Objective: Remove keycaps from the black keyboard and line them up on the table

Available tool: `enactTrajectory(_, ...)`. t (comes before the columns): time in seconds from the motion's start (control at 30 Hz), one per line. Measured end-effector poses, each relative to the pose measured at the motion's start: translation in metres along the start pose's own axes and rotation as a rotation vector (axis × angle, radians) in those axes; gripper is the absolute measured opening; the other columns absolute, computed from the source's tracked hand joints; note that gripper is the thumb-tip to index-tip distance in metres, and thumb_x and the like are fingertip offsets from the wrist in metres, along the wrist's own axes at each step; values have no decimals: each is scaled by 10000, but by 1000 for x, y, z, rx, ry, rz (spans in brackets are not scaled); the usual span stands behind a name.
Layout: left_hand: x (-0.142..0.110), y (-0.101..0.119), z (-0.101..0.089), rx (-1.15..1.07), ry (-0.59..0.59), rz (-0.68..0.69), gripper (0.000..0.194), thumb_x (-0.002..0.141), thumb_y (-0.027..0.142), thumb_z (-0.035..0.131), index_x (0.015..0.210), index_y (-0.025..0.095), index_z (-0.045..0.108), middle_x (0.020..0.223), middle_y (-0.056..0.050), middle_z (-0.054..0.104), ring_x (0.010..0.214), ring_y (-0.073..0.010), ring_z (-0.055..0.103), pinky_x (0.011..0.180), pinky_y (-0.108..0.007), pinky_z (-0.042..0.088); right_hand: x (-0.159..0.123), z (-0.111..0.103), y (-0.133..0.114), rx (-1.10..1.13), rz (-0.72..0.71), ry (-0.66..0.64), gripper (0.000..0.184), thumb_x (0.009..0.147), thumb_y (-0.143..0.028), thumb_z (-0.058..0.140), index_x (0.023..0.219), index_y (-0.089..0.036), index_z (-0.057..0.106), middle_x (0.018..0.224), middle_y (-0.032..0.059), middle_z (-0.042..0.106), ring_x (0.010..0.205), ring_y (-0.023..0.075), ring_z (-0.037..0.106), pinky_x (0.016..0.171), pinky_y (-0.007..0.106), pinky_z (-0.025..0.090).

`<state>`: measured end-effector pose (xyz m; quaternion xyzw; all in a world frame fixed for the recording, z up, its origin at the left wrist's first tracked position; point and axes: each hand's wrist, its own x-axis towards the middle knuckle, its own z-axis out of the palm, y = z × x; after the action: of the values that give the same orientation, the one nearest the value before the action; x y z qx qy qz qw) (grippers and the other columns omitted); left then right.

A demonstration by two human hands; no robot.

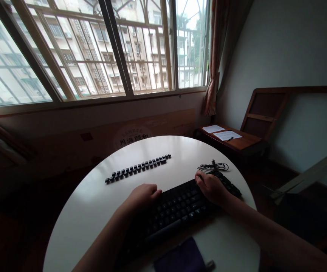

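Keyboard [177, 207], oblong, blocky keycaps [135, 168], round table [91, 215]

A black keyboard [177, 207] lies slantwise on the round white table [81, 211].

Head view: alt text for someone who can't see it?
A person's left hand and right hand are at a black keyboard on a round white table. Beyond the keyboard lie two rows of small black keycaps and a bundled dark cable; a purple item lies nearer the camera.
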<state>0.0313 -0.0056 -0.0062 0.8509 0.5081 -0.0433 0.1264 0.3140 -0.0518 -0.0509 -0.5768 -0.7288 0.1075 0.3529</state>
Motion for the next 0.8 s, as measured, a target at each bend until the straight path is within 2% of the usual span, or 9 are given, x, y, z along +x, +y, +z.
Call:
enactTrajectory(0.1, 0, -1, 0, 24, 67, 0, 318, 940, 455, 404, 863, 203, 584, 875, -70, 682, 776, -222, 618, 606, -283, 389, 1, 1, 6, 155, 49, 55, 280, 946, -329, 340, 781, -210, 532, 629, 14, 587, 577, 179, 552, 623, 288, 412)
enactTrajectory(0.2, 1, -4, 1, 46, 200, 5, 255, 947, 418, 419, 895, 208, 554, 841, -53, 673, 753, -213, 613, 602, -278, 371, 4, 3, 14, 320, 94, 132, 296, 941, -381, 365, 761, -207, 523, 588, -5, 531, 541, 165, 499, 572, 278, 404)
enactTrajectory(0.33, 1, -2, 2, 75, 350, 55, 266, 958, 391, 401, 807, 211, 525, 751, -27, 629, 671, -191, 580, 576, -274, 331, 8, 5, 22, 536, 204, 263, 324, 944, -435, 348, 754, -210, 483, 527, -43, 425, 467, 144, 410, 475, 254, 357)
enactTrajectory(0.43, -4, 2, -4, 90, 415, 100, 311, 955, 389, 386, 721, 207, 478, 698, -14, 578, 592, -163, 523, 547, -266, 303, 7, 4, 20, 567, 183, 268, 310, 937, -437, 373, 748, -213, 475, 523, -54, 396, 458, 136, 384, 461, 244, 341)
enactTrajectory(0.57, -21, 3, -30, 44, 552, 160, 357, 956, 402, 383, 663, 202, 416, 669, -1, 523, 565, -142, 471, 548, -256, 308, -1, 1, 11, 507, 36, 236, 262, 949, -373, 391, 792, -203, 513, 576, -40, 449, 494, 130, 409, 489, 238, 347)
enactTrajectory(0.63, -34, 6, -49, -31, 646, 123, 372, 956, 423, 400, 658, 202, 410, 643, 13, 498, 549, -134, 448, 546, -252, 312, -4, -2, 5, 460, -62, 216, 222, 952, -328, 405, 839, -194, 540, 630, -27, 502, 521, 124, 438, 525, 239, 367)
enactTrajectory(0.7, -49, 17, -69, -107, 669, 138, 394, 957, 445, 412, 646, 203, 406, 602, 27, 456, 534, -129, 423, 534, -248, 315, -3, -6, -3, 445, -153, 187, 188, 949, -299, 425, 874, -188, 557, 662, -23, 525, 534, 118, 451, 547, 241, 378)
enactTrajectory(0.8, -73, 51, -96, -216, 611, 266, 400, 968, 437, 409, 646, 201, 423, 600, 29, 444, 522, -119, 390, 505, -245, 319, 11, -17, -21, 475, -235, 123, 171, 951, -284, 444, 886, -186, 567, 607, -48, 471, 502, 104, 411, 511, 231, 349)
